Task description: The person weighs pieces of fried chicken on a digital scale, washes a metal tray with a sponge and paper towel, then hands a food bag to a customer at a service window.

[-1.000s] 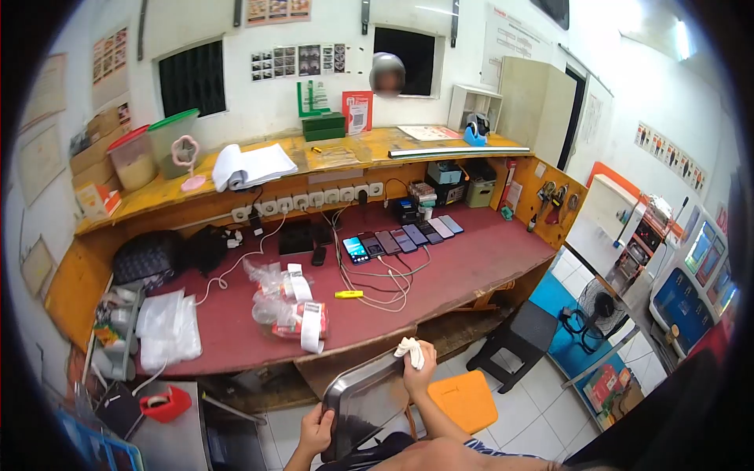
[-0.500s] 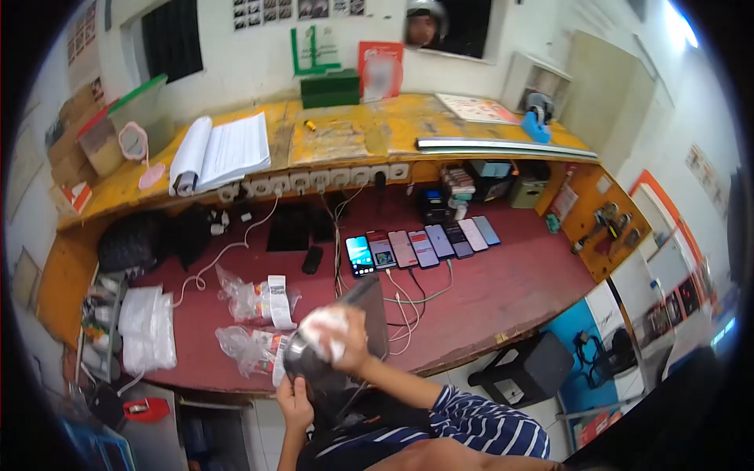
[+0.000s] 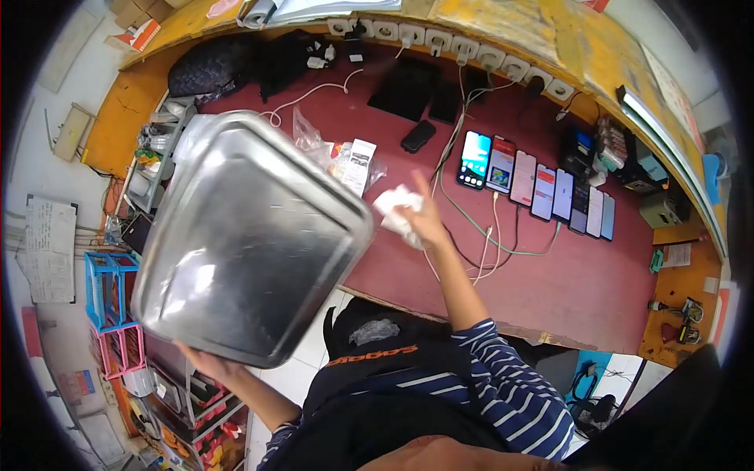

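A large shiny metal tray [image 3: 243, 251] is tilted up on the left, its broad face toward the camera. My left hand [image 3: 206, 363] grips its lower edge, and most of the fingers are hidden behind the metal. To the right of the tray, apart from it, my right hand [image 3: 422, 220] holds a crumpled white cloth or tissue [image 3: 399, 210], with one finger raised. Beyond the hands, a plastic bag [image 3: 312, 141] and a printed label [image 3: 358, 165] lie on the red desk [image 3: 581, 286].
Several phones in a row, one of them lit [image 3: 475, 159], lie on the desk beside cables [image 3: 493, 235]. A dark pouch [image 3: 418, 136] rests farther back. Power sockets [image 3: 437, 41] line the shelf. Blue [image 3: 110, 290] and pink racks [image 3: 119, 351] stand at the left.
The tray has swung up and to the left, showing its broad face. My right hand with the cloth has come away from it, to the right. The view has tipped downward and turned.
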Demonstrator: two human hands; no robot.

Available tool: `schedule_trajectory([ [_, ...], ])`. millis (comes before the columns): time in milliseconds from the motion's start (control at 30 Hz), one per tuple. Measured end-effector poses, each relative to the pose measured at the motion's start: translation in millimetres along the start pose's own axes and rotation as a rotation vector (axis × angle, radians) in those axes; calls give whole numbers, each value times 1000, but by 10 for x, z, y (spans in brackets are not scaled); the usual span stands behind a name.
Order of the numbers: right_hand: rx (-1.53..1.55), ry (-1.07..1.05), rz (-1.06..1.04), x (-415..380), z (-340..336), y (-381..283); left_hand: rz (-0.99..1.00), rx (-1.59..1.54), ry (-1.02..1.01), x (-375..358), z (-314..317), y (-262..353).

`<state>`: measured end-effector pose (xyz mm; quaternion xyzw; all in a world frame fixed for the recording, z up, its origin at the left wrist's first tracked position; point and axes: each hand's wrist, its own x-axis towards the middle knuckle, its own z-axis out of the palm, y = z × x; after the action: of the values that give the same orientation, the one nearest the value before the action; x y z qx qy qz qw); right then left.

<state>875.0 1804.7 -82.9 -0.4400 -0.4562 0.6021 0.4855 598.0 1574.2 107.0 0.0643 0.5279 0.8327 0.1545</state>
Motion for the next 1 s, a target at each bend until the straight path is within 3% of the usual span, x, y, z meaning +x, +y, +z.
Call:
schedule_trajectory([
  [100,-25,-431,156,-181,441,-90,69,-57,28,228,-154,238],
  [133,6,-534,249,-230,624,-127,210,103,36,362,-303,252],
  [200,-224,-609,92,-319,976,210,218,41,72,515,-477,349],
  [233,-141,-651,97,-345,1142,193,172,-7,115,467,-311,416],
  [267,-188,-606,48,-384,1307,286,195,-6,130,497,-280,453],
  [367,-166,-483,181,-446,1731,400,289,110,228,595,-208,510],
  [400,-216,-408,130,-458,1857,433,206,19,181,687,-238,570],
  [533,-268,-211,17,-451,2121,497,189,22,166,952,-376,617],
  [867,-112,-10,72,-323,2336,464,279,185,170,1580,-884,668],
  [1000,-136,76,-165,-23,2051,-51,241,173,121,1601,-866,667],
])
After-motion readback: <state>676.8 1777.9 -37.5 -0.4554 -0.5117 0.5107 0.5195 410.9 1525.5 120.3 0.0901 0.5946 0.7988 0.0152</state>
